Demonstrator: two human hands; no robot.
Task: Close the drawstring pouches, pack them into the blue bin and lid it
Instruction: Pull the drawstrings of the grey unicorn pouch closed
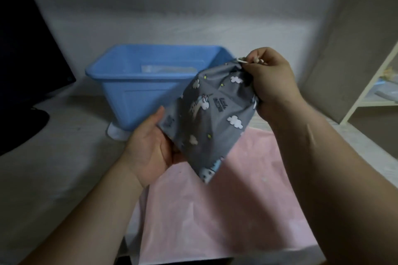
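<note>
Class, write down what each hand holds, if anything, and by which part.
Both hold the grey unicorn-print drawstring pouch: the right hand grips its gathered mouth at the white cord, the left hand its bottom edge.

a grey fabric drawstring pouch printed with white clouds and unicorns [215, 114] hangs tilted in the air between two hands, above a pale pink sheet [226, 211] spread on the light tabletop [64, 168]. the right hand [273, 84] grips the pouch's gathered neck and pinches its thin white cord [243, 60], while the left hand [150, 146] lies palm up under the lower corner, its fingers hidden behind the cloth and perhaps curled round it. just behind stands an open blue plastic bin [137, 84] without a lid.
</note>
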